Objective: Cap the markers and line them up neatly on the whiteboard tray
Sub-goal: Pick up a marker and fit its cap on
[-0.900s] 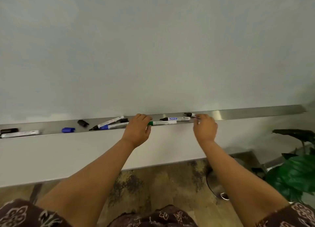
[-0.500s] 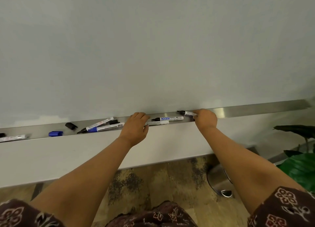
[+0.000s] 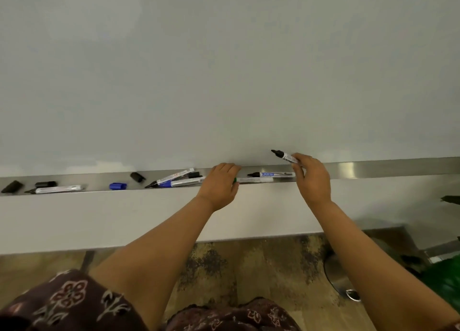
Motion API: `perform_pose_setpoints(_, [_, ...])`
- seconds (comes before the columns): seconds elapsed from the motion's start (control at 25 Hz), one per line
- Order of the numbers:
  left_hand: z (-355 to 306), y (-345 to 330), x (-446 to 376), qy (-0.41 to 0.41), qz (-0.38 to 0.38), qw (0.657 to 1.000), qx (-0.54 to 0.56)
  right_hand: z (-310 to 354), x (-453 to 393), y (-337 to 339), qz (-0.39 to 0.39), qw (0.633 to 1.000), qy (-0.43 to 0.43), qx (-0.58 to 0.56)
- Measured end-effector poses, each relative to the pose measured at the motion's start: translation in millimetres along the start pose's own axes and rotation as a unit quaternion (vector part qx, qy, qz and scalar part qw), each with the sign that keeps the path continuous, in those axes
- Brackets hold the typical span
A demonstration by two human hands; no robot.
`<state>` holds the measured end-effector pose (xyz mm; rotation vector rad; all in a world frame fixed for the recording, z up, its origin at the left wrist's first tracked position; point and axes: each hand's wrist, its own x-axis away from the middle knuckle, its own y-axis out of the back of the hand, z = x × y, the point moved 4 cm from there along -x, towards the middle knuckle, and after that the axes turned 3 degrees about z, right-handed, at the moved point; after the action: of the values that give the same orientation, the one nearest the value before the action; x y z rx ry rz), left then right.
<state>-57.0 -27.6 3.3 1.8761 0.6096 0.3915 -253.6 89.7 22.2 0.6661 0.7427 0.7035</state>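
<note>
My right hand (image 3: pixel 314 179) holds an uncapped black marker (image 3: pixel 285 155) lifted above the metal whiteboard tray (image 3: pixel 373 167), tip pointing up-left. My left hand (image 3: pixel 220 184) rests on the tray's front edge, fingers curled over the green end of a green marker (image 3: pixel 254 180); its grip is unclear. Behind that lies another uncapped black marker (image 3: pixel 272 174). Left of my left hand lie a crossed black marker (image 3: pixel 171 179) and blue marker (image 3: pixel 184 182). Farther left are a loose blue cap (image 3: pixel 117 186), black caps (image 3: pixel 137 176) (image 3: pixel 45 184) (image 3: pixel 12 186), and one more uncapped marker (image 3: pixel 57 189).
The whiteboard (image 3: pixel 224 69) rises directly behind the tray. A white ledge (image 3: pixel 99 218) juts out below it. A round metal bin (image 3: pixel 341 278) and green plant leaves (image 3: pixel 445 281) sit on the floor at lower right.
My right hand has picked the black marker up off the tray and raised it. My left hand stays at the green marker's end. The view has shifted, showing more of the tray's left.
</note>
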Motion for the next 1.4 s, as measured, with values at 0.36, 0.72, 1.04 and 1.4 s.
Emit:
perform_pose_setpoints(0.36, [108,53,72,0.085,-0.081,0.993,-0.015,131,1,-84,0.032,0.994,0.061,-0.089])
perform_pose_setpoints(0.72, [146,79,70,0.016,0.006,1.000,-0.013,175,34,-94,-0.010,0.998,-0.022,-0.057])
perform_pose_setpoints(1.04, [109,59,33,-0.035,0.127,0.989,-0.074,154,60,-84,-0.046,0.988,-0.125,-0.075])
perform_pose_setpoints(1.4, [100,47,2,0.025,0.158,0.973,-0.169,129,29,-73,0.006,0.990,-0.079,-0.115])
